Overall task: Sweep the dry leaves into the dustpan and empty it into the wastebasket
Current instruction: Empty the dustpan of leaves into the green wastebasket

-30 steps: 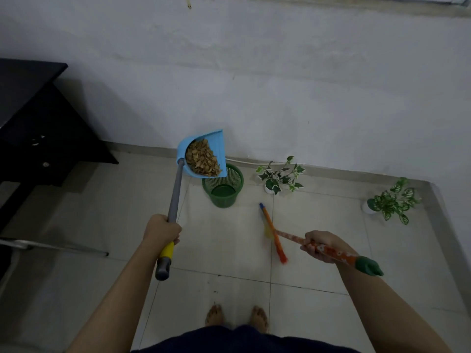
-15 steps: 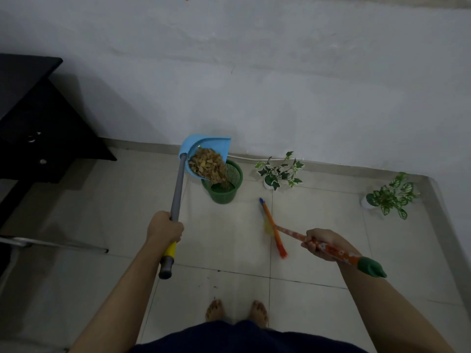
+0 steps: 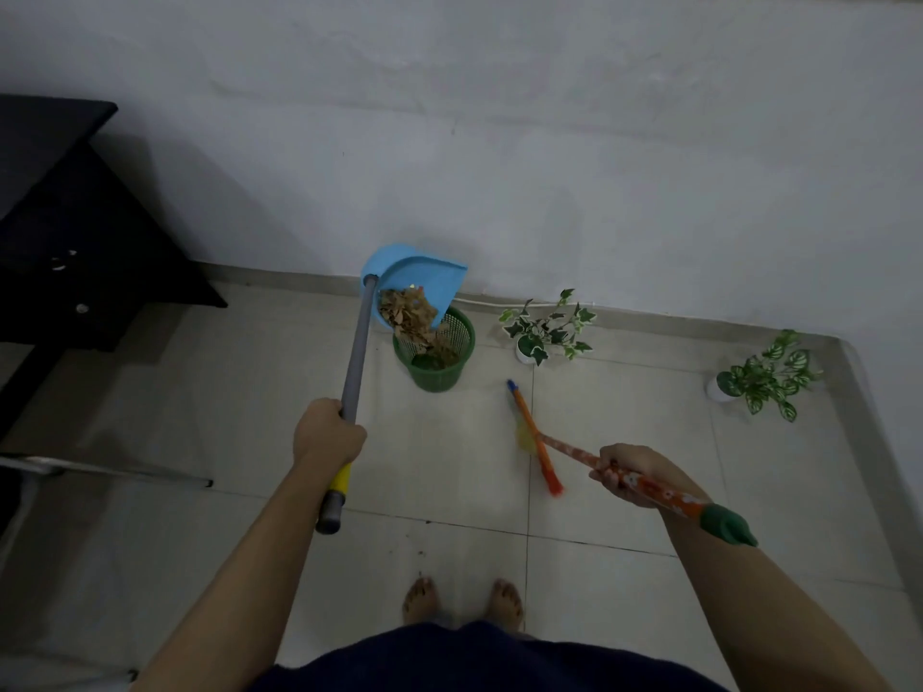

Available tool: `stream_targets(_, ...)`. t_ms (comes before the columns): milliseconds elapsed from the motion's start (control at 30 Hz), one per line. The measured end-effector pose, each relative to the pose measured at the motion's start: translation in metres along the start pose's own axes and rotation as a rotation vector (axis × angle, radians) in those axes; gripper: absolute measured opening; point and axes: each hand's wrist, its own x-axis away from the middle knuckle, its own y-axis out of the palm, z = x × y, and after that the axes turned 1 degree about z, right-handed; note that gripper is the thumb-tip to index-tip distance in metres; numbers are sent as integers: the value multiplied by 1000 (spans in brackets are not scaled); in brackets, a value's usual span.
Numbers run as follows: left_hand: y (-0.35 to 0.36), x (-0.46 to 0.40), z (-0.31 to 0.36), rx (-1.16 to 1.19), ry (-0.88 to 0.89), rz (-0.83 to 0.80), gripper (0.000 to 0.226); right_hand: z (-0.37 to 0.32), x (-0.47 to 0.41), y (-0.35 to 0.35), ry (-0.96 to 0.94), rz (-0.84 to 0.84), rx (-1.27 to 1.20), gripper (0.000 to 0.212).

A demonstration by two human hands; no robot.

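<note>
Head view. Left hand (image 3: 327,434): clenched round the dustpan (image 3: 424,279) pole; pan tilted above the green wastebasket (image 3: 433,349) by the wall, dry leaves (image 3: 407,317) spilling from pan into basket. Right hand (image 3: 632,472): clenched round the broom (image 3: 537,437) handle, bristles at the floor.

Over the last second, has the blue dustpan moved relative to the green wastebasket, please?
Yes. The dustpan has tipped forward over the wastebasket, its open edge now down at the rim and dry leaves sliding in.
</note>
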Motion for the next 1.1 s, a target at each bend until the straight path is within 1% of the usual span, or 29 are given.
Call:
stream_targets(133, -2, 1, 1, -68, 25, -6, 10, -1, 1, 1, 14, -5, 35, 9)
stream_targets(267, -1, 5, 0, -90, 54, -2, 40, 0, 3, 3, 3, 5, 44, 9)
stream_targets(333, 0, 9, 2, -99, 65, 0, 49, 0, 5, 2, -13, 13, 37, 9)
stream_targets(400, 0, 11, 4, -91, 67, -1, 53, 1, 7, 2, -18, 13, 25, 9)
stream_targets(600, 2, 14, 6, -80, 67, 8, 61, 0, 9, -1, 28, -11, 72, 11)
stream_targets(867, 4, 19, 3, -38, 49, 35, 64, -1, 10, -5, 21, -14, 91, 8)
stream_targets(1000, -1, 24, 1, 101, 4, 37, 61, -5, 16, -4, 37, -1, 207, 8)
stream_targets(1100, -10, 28, -2, 280, -77, 29, 52, -13, 25, -5, 64, -55, 297, 9)
